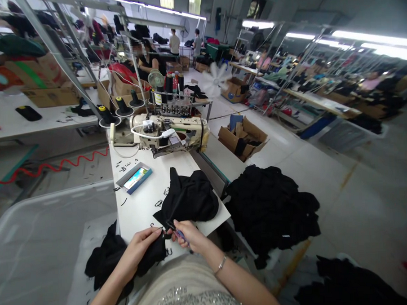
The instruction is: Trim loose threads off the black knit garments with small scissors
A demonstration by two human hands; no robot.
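Note:
At the front of the white table [135,216], my left hand [145,242] pinches the edge of a black fabric piece [154,256] that hangs down over the table's left side. My right hand [187,236] is closed around small thread snips [180,235] with a bluish-purple handle. Their dark blades lie close to the fabric edge by my left fingertips; whether they touch it I cannot tell. Just beyond both hands a second bunched black garment piece [192,198] rests on the table. Short black thread scraps [158,202] are scattered around it.
A sewing machine [175,131] stands at the table's far end, with thread cones [120,105] behind. A phone in a tray [135,178] lies at left. A grey plastic bin [52,249] is left; a black fabric heap [270,208] and an open cardboard box [243,137] are right.

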